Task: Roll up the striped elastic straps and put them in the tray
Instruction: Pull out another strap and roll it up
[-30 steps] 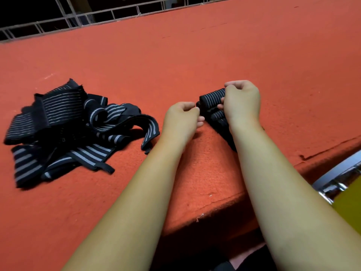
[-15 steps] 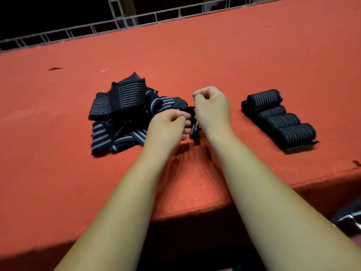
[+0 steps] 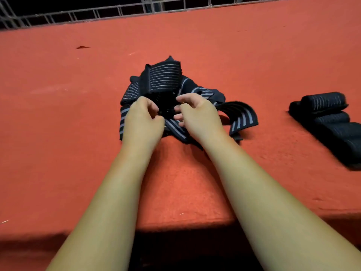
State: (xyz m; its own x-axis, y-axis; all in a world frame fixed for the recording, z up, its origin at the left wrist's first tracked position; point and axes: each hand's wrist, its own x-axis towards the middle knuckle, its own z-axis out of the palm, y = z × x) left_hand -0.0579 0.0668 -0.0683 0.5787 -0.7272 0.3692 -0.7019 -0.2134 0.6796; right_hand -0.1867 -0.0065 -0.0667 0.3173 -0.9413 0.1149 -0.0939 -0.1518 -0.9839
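- Striped elastic straps (image 3: pixel 166 79) lie in a loose, tangled pile on the red felt tabletop (image 3: pixel 78 118). We take that pile as our landmark.
- Our left hand (image 3: pixel 142 120) sits over the pile's near-left part and our right hand (image 3: pixel 197 118) over its near-right part. Both have fingers curled in toward the dark fabric between them.
- We cannot tell whether either hand has closed on a strap, because the fingertips meet black cloth and the contact is blurred.
- A looped strap (image 3: pixel 242 116) arches out from the pile's right side, free of both hands.
- The rolled straps (image 3: pixel 330 122) lie in a touching row well to the right of the pile. They are blurred and cut off by the frame edge.
- A second ago both hands were at that row, on a finished roll. Half a second ago they had reached the pile's right edge, and now they are over its middle.
- We judge that one roll has just been set down and the next strap is being picked out.
- The pile itself looks undisturbed since then, and its folded top piece sits as it did.
- Several straps remain loose and no tray is in view, so the rolling is partly done and the tray step is untouched.
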